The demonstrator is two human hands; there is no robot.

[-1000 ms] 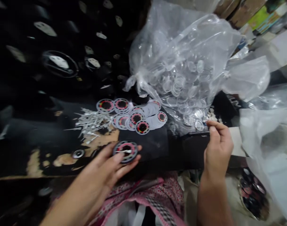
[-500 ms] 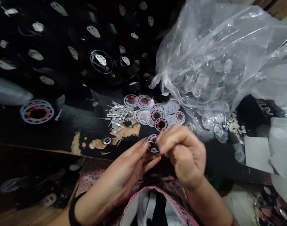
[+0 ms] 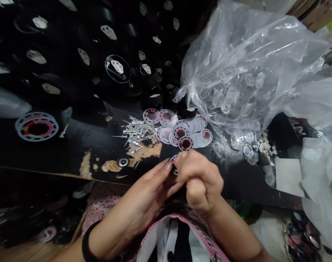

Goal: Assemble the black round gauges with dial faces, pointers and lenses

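My left hand pinches the edge of a small round dial with dark face and coloured markings, mostly covered now. Curled over that dial, my right hand has its fingers closed; whatever is in them is hidden. Just beyond the hands lie overlapping printed dials with grey rims and red scales. Left of those dials sits a heap of white pointer needles. A small dark ring-shaped part rests on the worn patch of the black table.
A large clear plastic bag of transparent discs stands at the back right. Black housings with white metal tabs fill the back left. Bigger dials lie at left, and a white card at right.
My right hand has shifted left and now covers most of the held dial. A needle visible on its face earlier is hidden. The camera view has shifted slightly.
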